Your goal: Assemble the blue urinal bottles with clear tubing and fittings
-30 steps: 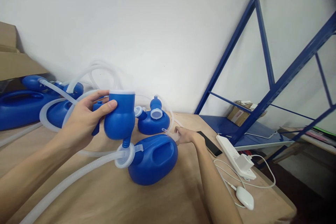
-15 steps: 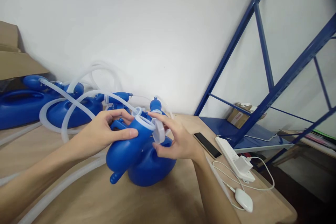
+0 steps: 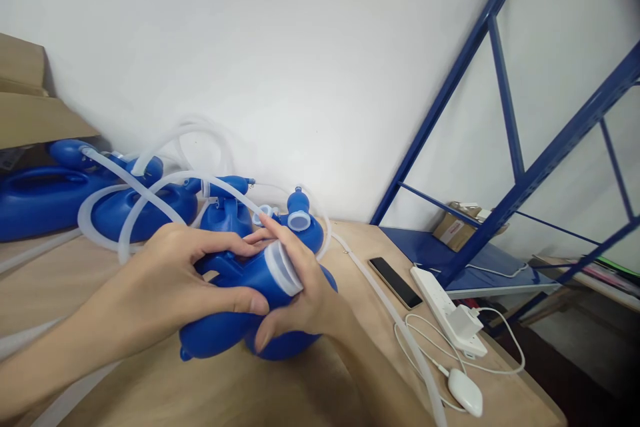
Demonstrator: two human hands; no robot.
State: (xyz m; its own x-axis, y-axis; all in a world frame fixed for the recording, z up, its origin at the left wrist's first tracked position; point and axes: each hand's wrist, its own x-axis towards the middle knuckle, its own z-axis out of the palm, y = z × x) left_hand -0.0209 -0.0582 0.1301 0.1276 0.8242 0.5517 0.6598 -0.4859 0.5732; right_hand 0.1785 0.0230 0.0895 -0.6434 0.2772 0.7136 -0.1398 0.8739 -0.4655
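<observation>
A blue bulb-shaped plastic piece (image 3: pixel 215 333), which looks like the head of a portable urinal, lies tilted between my hands with its mouth toward the right. My left hand (image 3: pixel 200 280) is closed around its body, thumb on the near side. A translucent white cap (image 3: pixel 284 268) sits at the mouth. My right hand (image 3: pixel 307 293) curls over the cap, fingers along the far side and thumb below on the blue plastic. Partly hidden behind them stands a blue bottle (image 3: pixel 290 347).
Several blue bottles with handles (image 3: pixel 145 210) and clear hoses (image 3: pixel 165 180) crowd the left and back. A capped blue head (image 3: pixel 299 203) stands behind. At right lie a phone (image 3: pixel 395 282), a power strip (image 3: pixel 440 300) and a white charging case (image 3: pixel 465 390). A blue shelf frame (image 3: pixel 450 93) rises beyond.
My right hand has brought the cap from beside the mouth onto it and now wraps over that end. The blue head has tipped lower, toward level; my left hand still holds it.
</observation>
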